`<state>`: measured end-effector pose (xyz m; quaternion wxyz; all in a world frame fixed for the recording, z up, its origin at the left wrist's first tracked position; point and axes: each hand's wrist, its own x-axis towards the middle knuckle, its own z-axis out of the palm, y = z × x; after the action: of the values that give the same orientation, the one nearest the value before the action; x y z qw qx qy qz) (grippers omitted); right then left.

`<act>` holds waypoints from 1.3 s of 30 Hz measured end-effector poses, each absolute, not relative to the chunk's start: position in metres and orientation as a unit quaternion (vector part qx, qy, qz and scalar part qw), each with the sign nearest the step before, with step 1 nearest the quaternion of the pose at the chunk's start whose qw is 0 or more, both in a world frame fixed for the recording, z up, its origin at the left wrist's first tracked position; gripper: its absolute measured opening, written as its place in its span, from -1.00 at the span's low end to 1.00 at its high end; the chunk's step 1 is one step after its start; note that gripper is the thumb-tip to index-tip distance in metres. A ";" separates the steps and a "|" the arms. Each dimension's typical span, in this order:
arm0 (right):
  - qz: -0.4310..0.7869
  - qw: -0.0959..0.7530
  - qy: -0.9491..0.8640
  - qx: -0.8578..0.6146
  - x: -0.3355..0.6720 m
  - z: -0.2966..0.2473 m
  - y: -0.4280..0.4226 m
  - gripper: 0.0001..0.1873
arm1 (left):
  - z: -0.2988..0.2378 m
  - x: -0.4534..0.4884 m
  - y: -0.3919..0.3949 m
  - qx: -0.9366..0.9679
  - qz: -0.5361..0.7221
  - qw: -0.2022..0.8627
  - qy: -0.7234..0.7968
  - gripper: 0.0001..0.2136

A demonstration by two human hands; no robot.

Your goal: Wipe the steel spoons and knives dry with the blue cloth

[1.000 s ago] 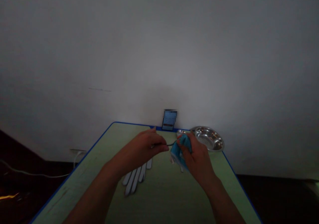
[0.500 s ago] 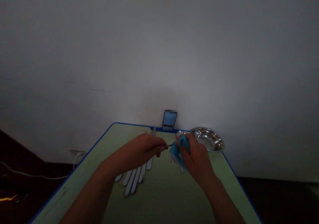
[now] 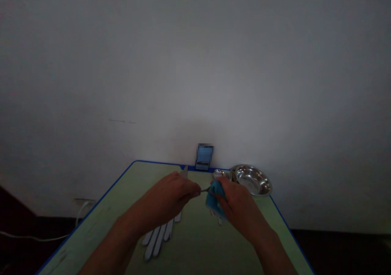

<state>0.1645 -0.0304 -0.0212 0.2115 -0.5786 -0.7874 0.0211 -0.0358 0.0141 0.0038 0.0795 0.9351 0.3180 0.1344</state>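
My left hand (image 3: 180, 191) is closed, pinching one end of a thin metal piece of cutlery (image 3: 205, 190). My right hand (image 3: 236, 197) is closed around a blue cloth (image 3: 215, 199), which covers the other end, so its kind is hidden. The two hands are a short gap apart above the table. Beneath my left wrist, several table knives (image 3: 159, 238) lie fanned out, handles toward me. Beyond that hand shows a knife blade (image 3: 185, 171). A spoon (image 3: 218, 173) and a fork (image 3: 228, 176) lie behind my right hand, partly covered.
A shiny metal bowl (image 3: 253, 180) sits at the table's far right corner. A phone (image 3: 204, 157) leans upright at the back edge against the wall (image 3: 195, 63). The pale green table (image 3: 195, 254) has a blue rim. A white cable (image 3: 39, 239) runs at the left.
The whole view has shifted, so the table and everything on it appear lower. Both hands keep their hold on the cutlery and cloth, and the cloth's folds have altered slightly.
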 end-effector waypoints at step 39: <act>0.060 0.347 -0.763 -0.542 0.165 -0.028 -0.027 -0.76 | 0.014 -0.028 -0.002 0.922 0.132 0.012 0.364 -0.78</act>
<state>0.1649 -0.0266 -0.0283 0.3467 -0.5419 -0.7632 0.0600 -0.0280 -0.0016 0.0145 0.0119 0.9220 0.3637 0.1323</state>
